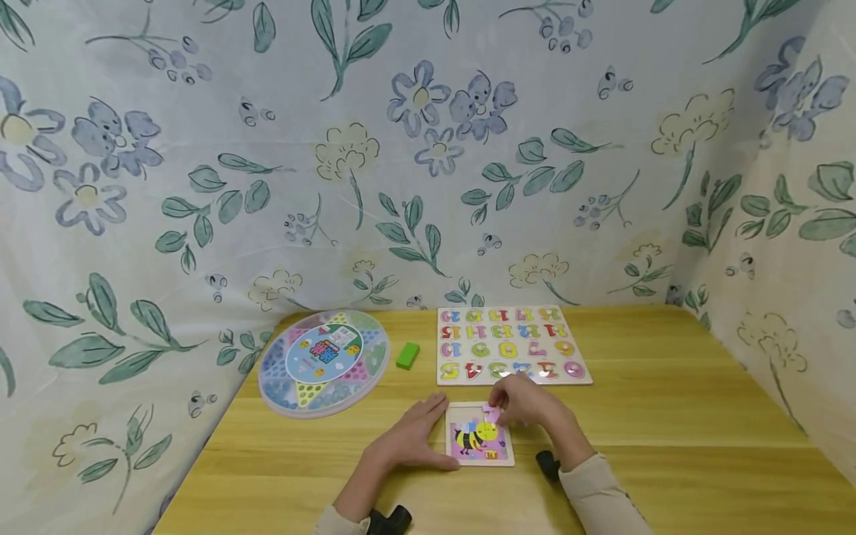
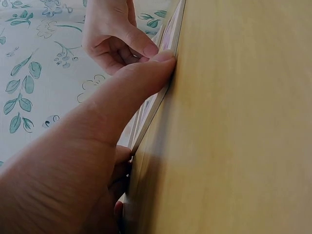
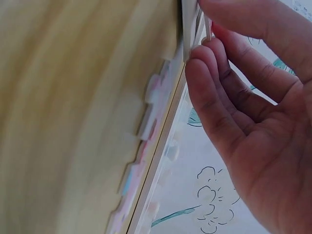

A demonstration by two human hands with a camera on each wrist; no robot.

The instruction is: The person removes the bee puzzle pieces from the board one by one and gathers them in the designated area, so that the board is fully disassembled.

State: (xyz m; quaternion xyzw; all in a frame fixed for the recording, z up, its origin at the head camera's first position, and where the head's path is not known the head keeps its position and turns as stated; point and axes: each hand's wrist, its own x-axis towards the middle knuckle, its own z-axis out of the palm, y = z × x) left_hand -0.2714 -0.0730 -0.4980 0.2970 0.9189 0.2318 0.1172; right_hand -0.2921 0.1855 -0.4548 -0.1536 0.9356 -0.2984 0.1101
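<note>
A small square jigsaw puzzle with a bee picture lies in a pale wooden tray on the table. My left hand holds the tray from its left side, its thumb along the near edge and its fingers by the far left corner. My right hand pinches a pink puzzle piece over the upper right part of the picture. In the right wrist view, the thin piece shows edge-on between the thumb and curled fingertips. The exact fit of the piece is hidden.
Behind the tray lies a number board with colourful numerals. A green block sits left of it, and a round Chinese checkers board lies farther left. Floral cloth rises along the table's back edge.
</note>
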